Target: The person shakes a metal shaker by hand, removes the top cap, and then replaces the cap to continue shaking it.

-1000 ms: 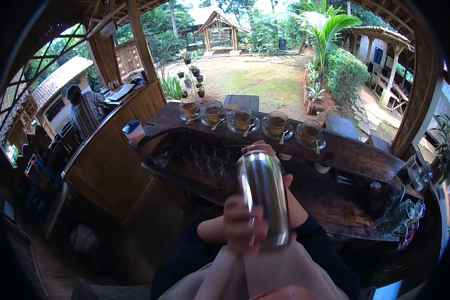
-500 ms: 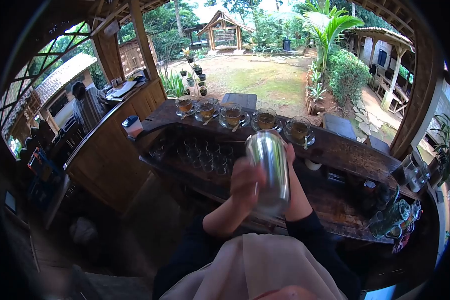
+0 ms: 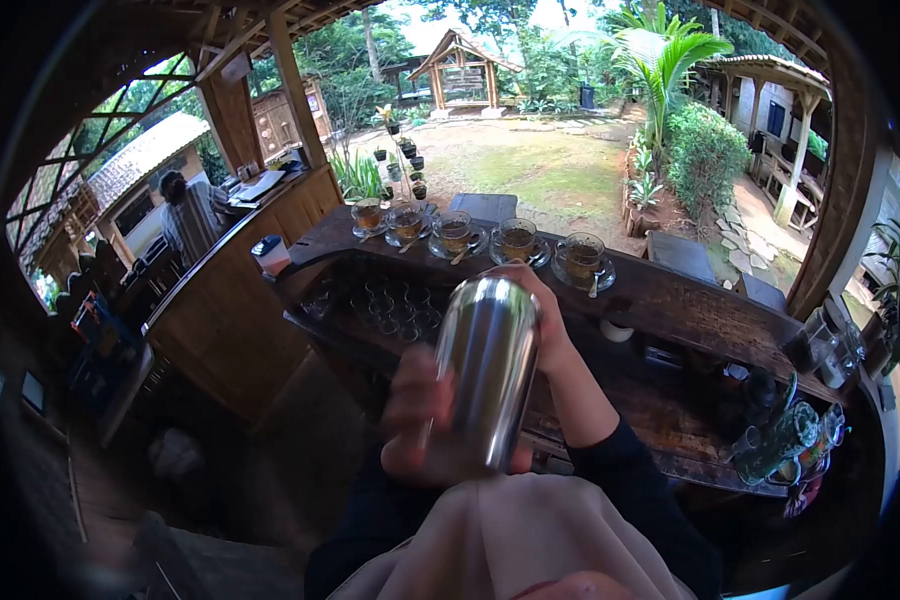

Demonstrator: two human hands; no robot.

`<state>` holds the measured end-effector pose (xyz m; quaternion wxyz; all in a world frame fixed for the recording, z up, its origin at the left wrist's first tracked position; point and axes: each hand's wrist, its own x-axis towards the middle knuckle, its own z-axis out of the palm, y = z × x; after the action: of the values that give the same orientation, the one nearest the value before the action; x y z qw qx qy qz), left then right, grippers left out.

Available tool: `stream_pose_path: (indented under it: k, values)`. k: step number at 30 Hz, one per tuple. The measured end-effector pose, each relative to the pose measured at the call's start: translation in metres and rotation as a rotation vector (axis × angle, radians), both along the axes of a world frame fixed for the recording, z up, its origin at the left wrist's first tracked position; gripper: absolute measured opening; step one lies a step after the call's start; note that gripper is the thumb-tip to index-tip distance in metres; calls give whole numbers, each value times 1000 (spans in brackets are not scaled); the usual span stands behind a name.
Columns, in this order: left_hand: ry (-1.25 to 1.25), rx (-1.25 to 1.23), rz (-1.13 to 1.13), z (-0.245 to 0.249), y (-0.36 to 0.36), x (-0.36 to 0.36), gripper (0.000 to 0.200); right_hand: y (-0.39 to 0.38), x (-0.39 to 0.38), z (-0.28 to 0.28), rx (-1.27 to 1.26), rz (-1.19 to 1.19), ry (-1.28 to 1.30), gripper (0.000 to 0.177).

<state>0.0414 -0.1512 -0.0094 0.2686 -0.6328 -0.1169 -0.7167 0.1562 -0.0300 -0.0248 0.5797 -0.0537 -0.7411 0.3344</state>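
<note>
I hold a shiny steel shaker [image 3: 485, 370] with both hands in front of my chest, above the near edge of a dark wooden bar counter [image 3: 700, 310]. My left hand [image 3: 415, 420] grips its lower end and is blurred. My right hand [image 3: 545, 325] wraps its upper end from behind. The shaker is tilted, top leaning away from me. Several glass cups of brown tea on saucers [image 3: 515, 240] stand in a row along the far side of the counter.
Empty small glasses [image 3: 390, 305] sit on a lower shelf behind the shaker. A person [image 3: 192, 215] stands at a side counter on the left, near a blue-lidded container [image 3: 270, 255]. Glassware [image 3: 790, 435] crowds the counter's right end. A garden lies beyond.
The shaker has swung left and downward between frames, with both hands staying on it; my left hand now blurs with motion. The view has shifted slightly.
</note>
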Motion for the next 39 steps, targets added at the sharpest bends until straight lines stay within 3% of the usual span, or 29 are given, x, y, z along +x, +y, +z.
stream_pose_path:
  k: [1,2,3,4,5,8,9,10,11,14,15,16,17,18,19,20,22,23,24,25,26,27,28,30,31,33,35,37,39]
  values:
    - [-38,21,-143,-5,47,8,80,6,2,-22,-311,168,66,81]
    - [-12,-239,-218,-9,74,7,79,39,6,-70,-603,303,107,71]
    - [34,-517,-158,-11,83,10,83,33,10,-76,-626,199,144,64]
    - [18,-721,-317,-25,94,10,85,39,15,-103,-704,186,135,66]
    - [13,-704,-306,-24,90,12,85,52,18,-123,-762,171,126,67]
    - [-63,-199,-214,-24,38,18,91,-8,12,-51,-536,210,111,72]
    - [36,-274,-72,-18,-10,3,96,-26,10,-26,-255,99,14,77]
    - [-21,-4,-283,-16,-24,11,95,-41,13,4,148,-85,-95,81]
    - [-20,218,-470,-12,-46,20,98,-60,10,19,282,-41,-70,86]
    - [-23,439,-529,-9,-33,25,100,-65,1,15,272,-49,56,83]
    - [-23,182,-375,-22,-28,15,96,-39,-1,-8,249,-61,38,86]
    - [109,-142,-146,-22,-18,-3,91,-22,-1,-33,-66,2,-38,79]
    - [80,-178,-6,-34,21,2,94,-17,0,-48,-665,295,81,70]
    - [-9,-424,-144,-41,52,9,96,9,0,-79,-1003,507,186,63]
    - [-97,-661,-283,-39,68,11,98,9,1,-74,-864,254,215,61]
    - [-97,-648,-284,-40,68,6,98,2,-1,-71,-884,213,227,61]
    - [60,-440,-260,-31,54,-4,98,-11,-1,-52,-835,269,199,65]
    - [140,-130,-165,-15,32,-7,94,-20,0,-42,-792,368,162,69]
    - [232,-55,-136,-10,7,-20,91,-24,-3,-21,-397,232,4,76]
    - [148,148,-277,-12,-13,-8,92,-27,-8,-1,-4,51,-55,80]
    - [147,161,-277,-18,-5,1,92,-37,-12,13,76,114,-6,78]
    - [14,486,-401,-26,8,10,79,-43,-15,20,155,176,44,77]
    - [-124,803,-520,-33,18,10,67,-32,-19,11,125,79,55,73]
    - [216,-41,-223,-48,28,-36,90,1,-26,-19,-75,-143,-34,57]
    - [73,-34,-181,-50,63,-23,88,29,-25,-53,-535,76,22,48]
    - [-75,-539,-89,-63,102,-21,91,53,-34,-90,-1082,298,326,53]
    - [-256,-628,-373,-69,109,-28,81,54,-35,-96,-1043,166,226,59]
    - [-126,-365,-217,-51,80,-38,94,37,-37,-67,-1010,29,128,64]
    - [109,-142,-217,-29,27,-59,97,8,-41,-23,-228,-4,-80,71]
